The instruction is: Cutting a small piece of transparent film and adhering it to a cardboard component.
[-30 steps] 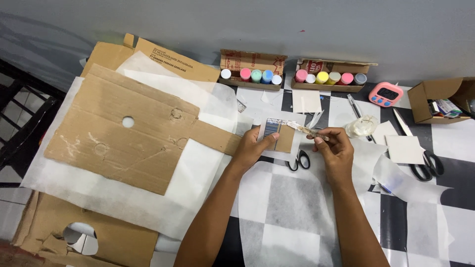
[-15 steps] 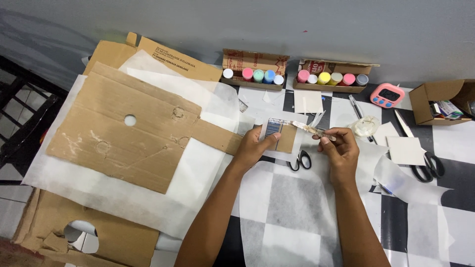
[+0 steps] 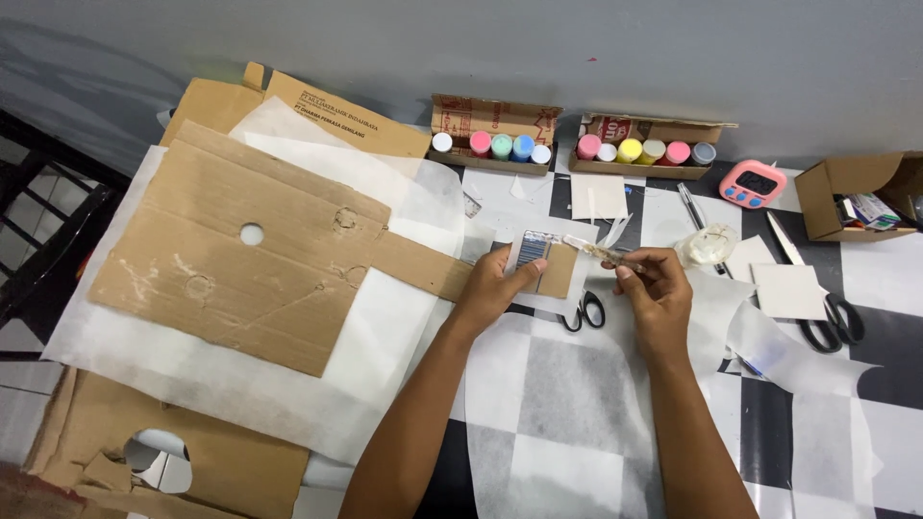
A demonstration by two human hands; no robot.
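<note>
The right hand [image 3: 656,288] pinches a thin brush-like stick [image 3: 598,251] between thumb and fingertips; what sits on its tip is too small to make out. The tip points toward the left hand [image 3: 495,285], whose fingers are pressed down flat on a small cardboard piece [image 3: 548,264] with a blue-grey painted patch, holding it on the counter [image 3: 567,423]. The lower edge of that piece is hidden under the left thumb.

Just below the gap between the two hands lie black-handled scissors [image 3: 584,310], their blades covered by the cardboard piece and white paper. Beyond the right fingers sits a crumpled clear lump [image 3: 710,244], possibly plastic film; its nature is unclear. Further right of the right hand lie a white square tile [image 3: 788,290] and a second pair of scissors [image 3: 825,308], partly resting on white sheeting.

Well beyond both hands, by the wall, two open cardboard trays [image 3: 495,120] hold rows of small paint pots with coloured lids. A pink timer [image 3: 753,183] lies to the right of them, and an open box [image 3: 856,197] is cut off by the right edge.

Left of the left fingers spreads a large cardboard sheet [image 3: 231,259] with a round hole, lying on white paper [image 3: 385,327]. More cardboard at the lower left is cropped by the picture's edge.
</note>
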